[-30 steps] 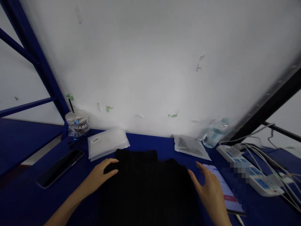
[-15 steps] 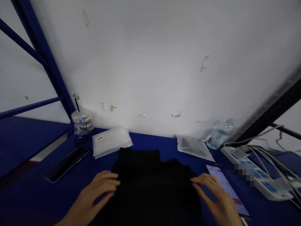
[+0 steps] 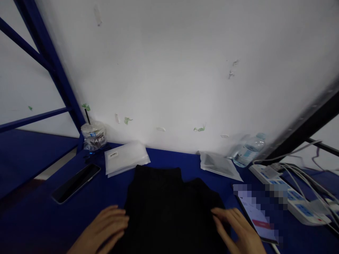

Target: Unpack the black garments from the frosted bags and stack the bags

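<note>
A black garment [image 3: 164,208] with a high collar lies spread out in front of me, its collar pointing at the wall. My left hand [image 3: 104,227] rests at the garment's left side, fingers stretched out and the tips on the cloth's edge. On the other side is my right hand [image 3: 235,225], its fingertips touching the cloth. Thumb and index finger there are bent but a little apart, and no cloth shows clutched between them. The garment's lower part runs out of view at the bottom.
White plastic packets [image 3: 127,158] and a clear packet [image 3: 219,165] lie near the wall. A wrapped cup [image 3: 94,135] and a dark phone [image 3: 76,183] are left. Right are a water bottle [image 3: 249,150], a lit phone [image 3: 255,215] and a power strip [image 3: 291,197] with cables.
Both hands have drawn back towards me along the garment's sides. The fold line across the garment between them has gone, and the cloth looks flatter.
</note>
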The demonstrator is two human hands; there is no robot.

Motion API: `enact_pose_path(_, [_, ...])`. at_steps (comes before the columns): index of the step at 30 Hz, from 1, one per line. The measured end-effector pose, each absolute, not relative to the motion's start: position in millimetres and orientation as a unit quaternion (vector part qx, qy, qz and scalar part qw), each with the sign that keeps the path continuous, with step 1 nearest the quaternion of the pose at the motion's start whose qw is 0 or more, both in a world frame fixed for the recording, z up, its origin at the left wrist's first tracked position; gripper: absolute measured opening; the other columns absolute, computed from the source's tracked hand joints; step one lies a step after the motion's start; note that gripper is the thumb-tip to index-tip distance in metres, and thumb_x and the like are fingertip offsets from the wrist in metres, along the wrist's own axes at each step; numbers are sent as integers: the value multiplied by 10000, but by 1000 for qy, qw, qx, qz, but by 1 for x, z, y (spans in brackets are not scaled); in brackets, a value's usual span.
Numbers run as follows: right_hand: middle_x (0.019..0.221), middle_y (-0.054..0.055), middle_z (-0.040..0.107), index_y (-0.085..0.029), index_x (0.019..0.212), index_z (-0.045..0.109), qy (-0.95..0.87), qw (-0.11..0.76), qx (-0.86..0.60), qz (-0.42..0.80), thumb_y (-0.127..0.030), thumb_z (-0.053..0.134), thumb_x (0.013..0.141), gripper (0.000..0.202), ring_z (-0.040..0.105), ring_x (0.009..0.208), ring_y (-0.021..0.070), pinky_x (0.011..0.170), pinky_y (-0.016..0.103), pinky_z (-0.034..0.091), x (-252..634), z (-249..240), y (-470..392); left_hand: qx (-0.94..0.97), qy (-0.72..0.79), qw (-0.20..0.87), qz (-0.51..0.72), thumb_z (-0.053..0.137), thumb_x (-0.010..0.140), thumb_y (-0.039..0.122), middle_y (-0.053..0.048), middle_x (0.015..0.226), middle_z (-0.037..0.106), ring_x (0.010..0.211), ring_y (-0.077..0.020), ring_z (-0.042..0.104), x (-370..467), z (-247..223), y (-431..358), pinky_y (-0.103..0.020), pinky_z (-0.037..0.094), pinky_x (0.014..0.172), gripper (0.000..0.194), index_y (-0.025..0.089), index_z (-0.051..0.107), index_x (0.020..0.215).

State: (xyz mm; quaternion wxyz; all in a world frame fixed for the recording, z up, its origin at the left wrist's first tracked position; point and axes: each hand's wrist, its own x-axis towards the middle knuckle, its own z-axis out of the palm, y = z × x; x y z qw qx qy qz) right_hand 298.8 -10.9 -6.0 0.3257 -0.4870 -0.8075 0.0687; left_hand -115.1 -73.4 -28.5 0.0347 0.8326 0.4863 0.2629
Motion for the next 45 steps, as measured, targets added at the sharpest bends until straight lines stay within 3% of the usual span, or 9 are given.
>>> enact_pose_path(5, [824, 26, 659, -293, 1162, 629, -835, 243, -467, 162, -280, 559, 852, 318, 632, 747, 200, 724, 329, 518, 235, 9, 51, 819, 533, 77, 201, 504, 851, 131, -15, 1423, 497, 1267, -260, 493, -113, -15, -12, -443, 436, 1042, 591, 340, 437, 1400])
enact_pose_path(10, [838, 17, 689, -236, 1006, 646, -794, 304, -472, 235, -328, 451, 900, 241, 650, 737, 176, 725, 295, 506, 218, 14, 103, 794, 554, 108, 225, 469, 877, 163, -24, 1107, 686, 1056, -246, 620, -113, -6, 41, -443, 480, 953, 319, 277, 649, 1114])
enact_pose_path(15, [913, 43, 681, -221, 1048, 587, -761, 340, -505, 224, -398, 420, 919, 275, 648, 793, 182, 752, 300, 487, 244, 22, 98, 719, 622, -19, 309, 446, 946, 303, -90, 1238, 622, 1186, -295, 537, -106, -1, 60, -499, 398, 1019, 380, 203, 520, 1305])
enact_pose_path(19, [679, -27, 620, -256, 946, 598, -794, 208, -535, 203, -280, 504, 837, 146, 594, 592, 161, 560, 255, 401, 281, 9, 63, 814, 536, -5, 224, 404, 993, 316, -27, 1442, 480, 1390, -267, 316, -91, -19, 41, -504, 245, 1134, 421, 292, 419, 1413])
enact_pose_path(22, [631, -52, 611, -290, 1118, 576, -795, 140, -559, 190, -150, 534, 714, 429, 589, 548, 154, 519, 239, 343, 300, -5, 52, 834, 527, 10, 162, 427, 986, 406, -14, 1558, 288, 1439, -322, 164, -83, -36, 30, -594, 212, 1116, 522, 373, 266, 1481])
enact_pose_path(26, [586, -40, 616, -260, 958, 626, -766, 193, -577, 207, -207, 511, 771, 226, 589, 523, 156, 523, 241, 384, 302, -10, 71, 833, 536, 25, 137, 422, 982, 450, -28, 1582, 208, 1438, -346, 132, -82, -49, 29, -630, 225, 1091, 568, 390, 185, 1495])
enact_pose_path(32, [1017, 110, 703, -199, 1074, 603, -674, 416, -600, 114, -446, 404, 928, 349, 678, 911, 236, 828, 379, 520, 281, 5, 77, 832, 533, 21, 153, 446, 975, 432, -32, 1583, 203, 1434, -344, 151, -82, -52, 31, -608, 249, 1093, 583, 376, 189, 1496])
enact_pose_path(39, [1495, 105, 389, -257, 1404, 437, -773, 213, -596, 44, -581, 443, 893, 605, 270, 1401, 354, 1066, 608, 310, 256, -39, 42, 830, 537, 36, 145, 438, 976, 443, -40, 1591, 166, 1439, -349, 106, -76, -53, 33, -602, 289, 1075, 590, 366, 180, 1501])
enact_pose_path(45, [1503, 108, 376, -253, 1440, 376, -773, 172, -609, 49, -636, 406, 884, 676, 278, 1404, 319, 1087, 571, 288, 270, -55, 60, 830, 533, 35, 158, 449, 969, 453, -32, 1589, 183, 1439, -345, 115, -65, -54, 50, -589, 304, 1076, 579, 374, 214, 1492])
